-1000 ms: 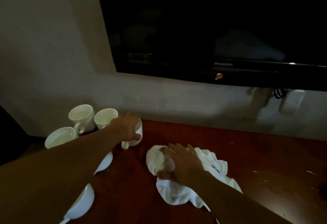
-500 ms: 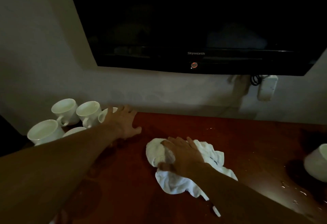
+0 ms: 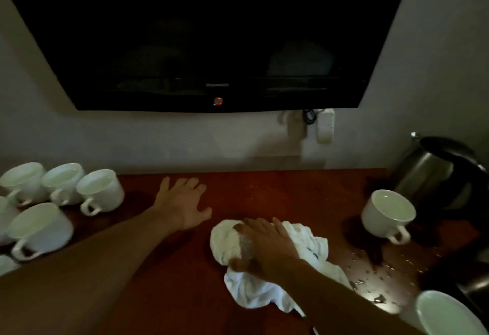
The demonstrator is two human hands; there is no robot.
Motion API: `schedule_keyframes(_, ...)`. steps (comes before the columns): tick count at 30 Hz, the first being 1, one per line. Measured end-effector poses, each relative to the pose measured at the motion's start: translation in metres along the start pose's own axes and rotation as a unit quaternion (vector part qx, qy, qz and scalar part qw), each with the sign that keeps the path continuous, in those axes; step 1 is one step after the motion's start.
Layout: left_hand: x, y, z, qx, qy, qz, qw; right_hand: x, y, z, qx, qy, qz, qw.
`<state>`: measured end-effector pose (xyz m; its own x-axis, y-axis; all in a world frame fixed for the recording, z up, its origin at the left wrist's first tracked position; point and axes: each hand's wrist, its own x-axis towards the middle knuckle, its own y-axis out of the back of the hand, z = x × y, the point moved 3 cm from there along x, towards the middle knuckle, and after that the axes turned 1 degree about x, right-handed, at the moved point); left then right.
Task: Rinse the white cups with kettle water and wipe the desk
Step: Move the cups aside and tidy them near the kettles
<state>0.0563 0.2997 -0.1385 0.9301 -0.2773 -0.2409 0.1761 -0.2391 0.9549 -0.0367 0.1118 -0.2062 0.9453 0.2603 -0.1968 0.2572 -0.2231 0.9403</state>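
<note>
While the right hand (image 3: 267,247) presses flat on the white cloth (image 3: 267,281), sweep toward four o'clock, where droplets (image 3: 370,273) wet the desk (image 3: 277,191); the left hand (image 3: 182,205) hovers spread, holding nothing.

- White cups (image 3: 100,190): we count at least five, upright and bunched at the left end of the desk (image 3: 277,194), handles toward us.
- Lone cup (image 3: 387,213): upright, just left of the kettle (image 3: 428,170).
- Kettle: steel, at the desk's right rear corner.
- Cloth (image 3: 267,268): white, crumpled at desk centre; water droplets (image 3: 375,273) lie right of it.
</note>
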Motion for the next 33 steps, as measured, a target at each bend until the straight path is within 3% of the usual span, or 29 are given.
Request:
schedule_keyframes(6,-0.008,0.005,0.072,0.010,-0.042,-0.013,0.999,-0.040,-0.002,0.032,0.015,-0.022,0.007,1.000)
schedule_keyframes(11,-0.001,0.042,0.119,0.019,-0.074,0.047,0.996,-0.056,0.014,0.046,0.034,-0.025,-0.039,0.998)
schedule_keyframes(16,0.006,0.060,0.157,0.048,-0.084,0.060,0.993,-0.069,0.070,0.094,-0.046,-0.055,-0.007,0.997)
schedule_keyframes(24,0.011,0.067,0.219,-0.014,-0.077,0.016,0.997,-0.155,0.121,0.170,-0.036,-0.159,0.057,0.985)
schedule_keyframes(33,0.015,0.090,0.351,-0.102,-0.201,0.026,0.974,-0.243,0.101,0.179,0.035,-0.228,0.049,0.972)
